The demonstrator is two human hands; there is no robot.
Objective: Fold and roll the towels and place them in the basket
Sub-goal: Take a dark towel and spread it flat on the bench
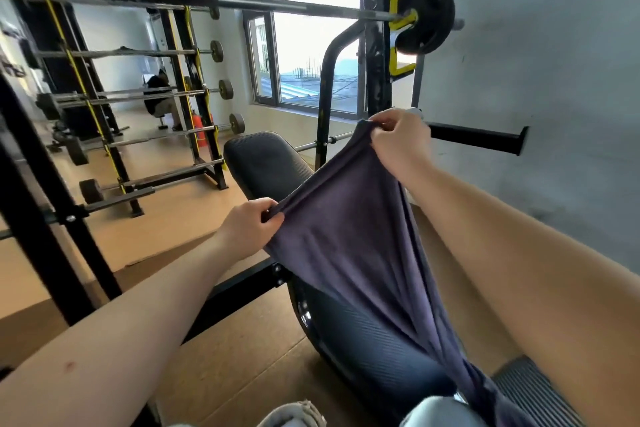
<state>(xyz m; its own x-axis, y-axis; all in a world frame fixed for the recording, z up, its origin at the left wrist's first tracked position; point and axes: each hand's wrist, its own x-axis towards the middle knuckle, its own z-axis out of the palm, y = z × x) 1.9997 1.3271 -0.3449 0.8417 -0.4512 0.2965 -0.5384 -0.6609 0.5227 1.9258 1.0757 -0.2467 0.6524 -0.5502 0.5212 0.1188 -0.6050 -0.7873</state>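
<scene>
A dark purple-grey towel point(349, 229) hangs stretched in the air above a black padded weight bench point(266, 163). My left hand point(247, 229) pinches its near upper corner. My right hand point(398, 140) pinches the far upper corner, higher up and further away. The top edge runs taut between the two hands. The rest of the cloth drapes down over the bench and trails toward the lower right. No basket is in view.
A barbell point(277, 5) with a black plate point(427, 15) rests on the bench's uprights ahead. A rack of barbells point(145, 94) stands at the left on the wooden floor. A grey wall point(536, 45) is close on the right. A person sits in the far background.
</scene>
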